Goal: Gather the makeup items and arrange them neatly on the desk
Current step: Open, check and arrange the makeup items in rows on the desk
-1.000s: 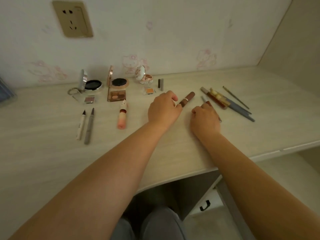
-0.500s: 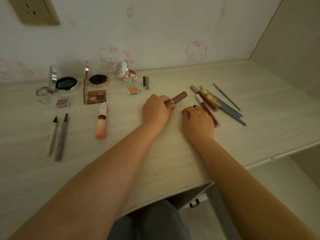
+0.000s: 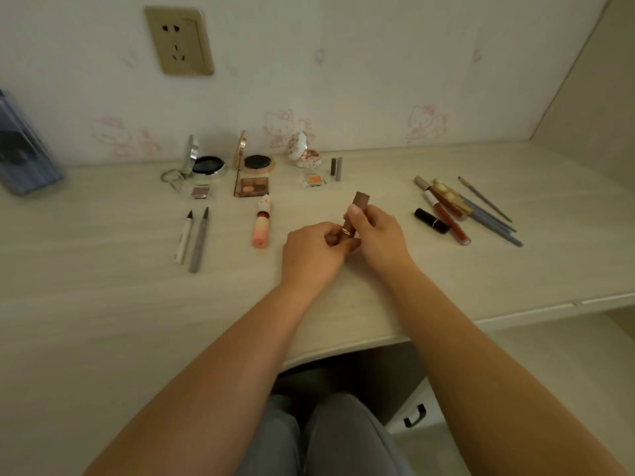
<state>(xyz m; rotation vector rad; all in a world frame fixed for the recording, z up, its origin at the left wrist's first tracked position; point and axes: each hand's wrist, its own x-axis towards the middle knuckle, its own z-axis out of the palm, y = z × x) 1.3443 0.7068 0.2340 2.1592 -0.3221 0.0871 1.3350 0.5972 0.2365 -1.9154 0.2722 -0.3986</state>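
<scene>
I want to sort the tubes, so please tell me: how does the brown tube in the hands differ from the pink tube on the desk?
The brown tube is held up by both hands; the pink tube lies flat on the desk, untouched. The brown one is plain, the pink one has a white figure cap. Both are slim.

My left hand (image 3: 311, 255) and right hand (image 3: 376, 235) meet mid-desk, holding the brown lipstick tube (image 3: 355, 209) between them. Left of them lie the pink cat-topped tube (image 3: 263, 221) and two slim liner pens (image 3: 192, 237); right, the black lipstick (image 3: 431, 219) beside the cluster of gloss tubes and brushes (image 3: 470, 209); behind, open compacts (image 3: 209, 164) along the wall.
</scene>
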